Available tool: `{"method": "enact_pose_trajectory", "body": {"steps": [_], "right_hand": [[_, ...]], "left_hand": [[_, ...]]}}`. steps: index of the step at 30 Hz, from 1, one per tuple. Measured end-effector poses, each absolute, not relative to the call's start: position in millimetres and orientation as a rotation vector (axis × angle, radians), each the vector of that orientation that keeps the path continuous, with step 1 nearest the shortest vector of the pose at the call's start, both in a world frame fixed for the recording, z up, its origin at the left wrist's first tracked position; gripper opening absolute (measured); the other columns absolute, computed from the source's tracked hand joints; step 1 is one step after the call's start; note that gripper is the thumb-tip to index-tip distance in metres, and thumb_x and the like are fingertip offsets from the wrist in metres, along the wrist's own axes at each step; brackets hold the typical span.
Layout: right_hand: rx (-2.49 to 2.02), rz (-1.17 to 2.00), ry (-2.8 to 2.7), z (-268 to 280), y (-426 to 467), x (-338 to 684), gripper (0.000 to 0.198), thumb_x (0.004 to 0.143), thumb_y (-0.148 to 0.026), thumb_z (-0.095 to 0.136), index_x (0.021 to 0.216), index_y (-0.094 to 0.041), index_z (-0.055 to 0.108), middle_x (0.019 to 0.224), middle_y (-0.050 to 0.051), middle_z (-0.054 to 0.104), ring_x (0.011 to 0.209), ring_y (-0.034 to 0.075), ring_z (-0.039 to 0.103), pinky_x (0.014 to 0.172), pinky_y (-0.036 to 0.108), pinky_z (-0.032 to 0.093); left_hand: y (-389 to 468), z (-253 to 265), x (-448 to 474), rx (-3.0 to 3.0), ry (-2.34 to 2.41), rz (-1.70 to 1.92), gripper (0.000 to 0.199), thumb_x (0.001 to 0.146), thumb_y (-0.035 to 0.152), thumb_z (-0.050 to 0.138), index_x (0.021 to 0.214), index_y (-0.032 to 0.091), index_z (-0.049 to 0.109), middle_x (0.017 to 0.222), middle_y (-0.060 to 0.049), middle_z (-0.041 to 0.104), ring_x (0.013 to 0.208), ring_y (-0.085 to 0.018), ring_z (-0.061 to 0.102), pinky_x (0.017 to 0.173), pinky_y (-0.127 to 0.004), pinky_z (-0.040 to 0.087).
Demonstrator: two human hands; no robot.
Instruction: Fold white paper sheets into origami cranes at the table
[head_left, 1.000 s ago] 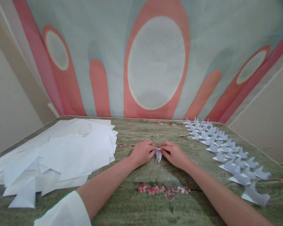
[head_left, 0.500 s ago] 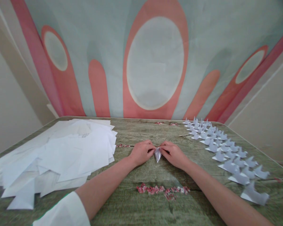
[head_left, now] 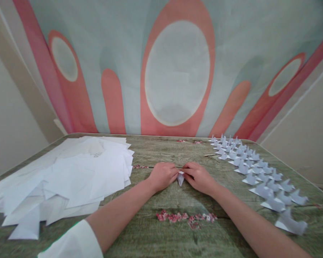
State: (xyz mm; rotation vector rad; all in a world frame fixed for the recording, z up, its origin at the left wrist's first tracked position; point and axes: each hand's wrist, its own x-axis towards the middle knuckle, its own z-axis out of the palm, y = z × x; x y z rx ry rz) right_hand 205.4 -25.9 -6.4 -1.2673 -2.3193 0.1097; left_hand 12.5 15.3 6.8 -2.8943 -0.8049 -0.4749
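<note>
A small piece of folded white paper (head_left: 180, 179) lies at the middle of the table, its narrow point toward me. My left hand (head_left: 163, 175) is closed on its upper left side, the fingertips pinching the paper. From the other side my right hand (head_left: 197, 175) grips the upper right part between thumb and fingers. Both sets of fingertips nearly meet at the far end, where a flap is bent over. The fingers cover part of the far edge.
A wide, untidy pile of white paper sheets (head_left: 97, 175) spreads over the left of the table (head_left: 140, 233). Several rows of folded paper birds (head_left: 262, 190) stand along the right side. A patterned backdrop (head_left: 131, 100) hangs behind the far table edge.
The far end of the folded paper now shows a flap bent over toward me, where an open centre crease showed before. My hands have shifted very slightly, still holding the paper.
</note>
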Motion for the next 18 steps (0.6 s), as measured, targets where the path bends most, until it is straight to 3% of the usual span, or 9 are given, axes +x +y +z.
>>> {"method": "enact_pose_trajectory", "body": {"steps": [5,11,18], "right_hand": [[-1.257,-0.001,-2.417,-0.6,-30.8,203.6,0.021,0.082,-0.017,0.050,0.096,-0.020,0.066,0.089,0.007,0.060,0.085,0.020,0.052,0.076,0.035,0.039],[-1.241,0.049,-2.496,11.8,-37.0,205.9,0.028,0.077,-0.016,0.052,0.102,-0.020,0.063,0.092,0.007,0.060,0.087,0.020,0.053,0.079,0.036,0.038],[-1.192,0.124,-2.452,11.1,-35.3,210.2,0.026,0.080,-0.016,0.051,0.102,-0.021,0.064,0.093,0.007,0.061,0.088,0.020,0.054,0.080,0.035,0.040]], "left_hand": [[11.4,7.4,14.4,-2.838,-0.787,-0.396,0.025,0.087,0.034,0.047,0.078,0.017,0.063,0.075,-0.004,0.060,0.072,-0.016,0.056,0.064,-0.026,0.042],[9.9,10.3,11.6,-2.875,-0.804,-0.356,0.019,0.087,0.029,0.047,0.085,0.019,0.063,0.082,-0.004,0.061,0.079,-0.017,0.056,0.065,-0.025,0.044],[9.0,13.7,10.0,-2.902,-0.789,-0.334,0.018,0.088,0.024,0.046,0.088,0.018,0.063,0.084,-0.005,0.059,0.082,-0.018,0.054,0.070,-0.027,0.045]]}}
